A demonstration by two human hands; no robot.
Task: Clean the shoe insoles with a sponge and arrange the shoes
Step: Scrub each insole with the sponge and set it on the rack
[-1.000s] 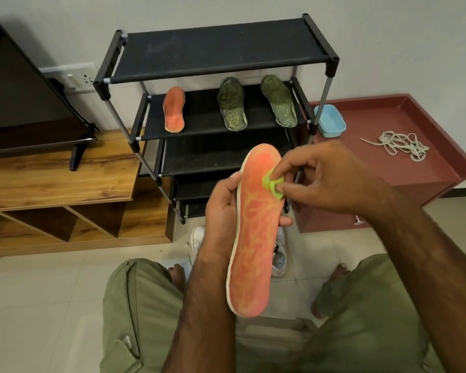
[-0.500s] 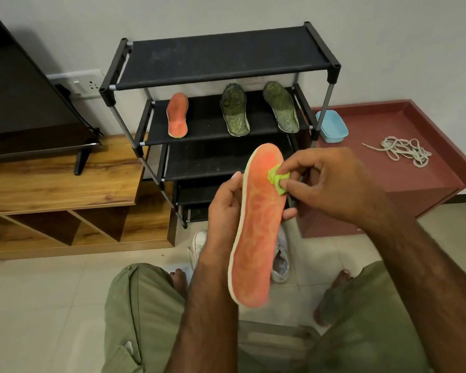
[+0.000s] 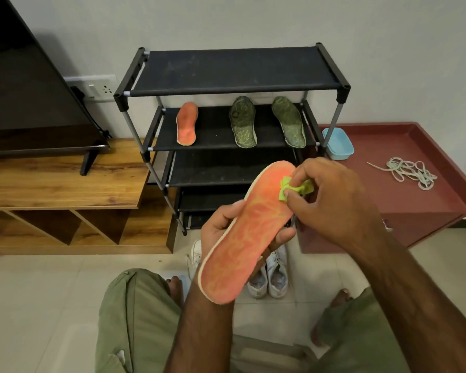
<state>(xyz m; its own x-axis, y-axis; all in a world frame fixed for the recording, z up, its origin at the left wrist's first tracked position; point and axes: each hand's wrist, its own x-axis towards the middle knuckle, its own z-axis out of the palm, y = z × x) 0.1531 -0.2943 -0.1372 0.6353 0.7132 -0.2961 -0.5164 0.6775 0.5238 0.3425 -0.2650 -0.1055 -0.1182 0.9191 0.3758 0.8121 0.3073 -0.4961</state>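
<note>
Both hands (image 3: 219,228) (image 3: 331,201) on insole (image 3: 241,249), seemingly with sponge (image 3: 284,183)

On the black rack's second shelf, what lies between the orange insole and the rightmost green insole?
A second dark green patterned insole lies there, apart from both; the head view shows it.

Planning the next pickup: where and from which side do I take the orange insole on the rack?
Pinch its near end, by the shelf's front edge, coming in from the front. The orange insole lies flat, lengthwise front to back, and the top shelf roofs it, so reaching straight down looks blocked.
</note>
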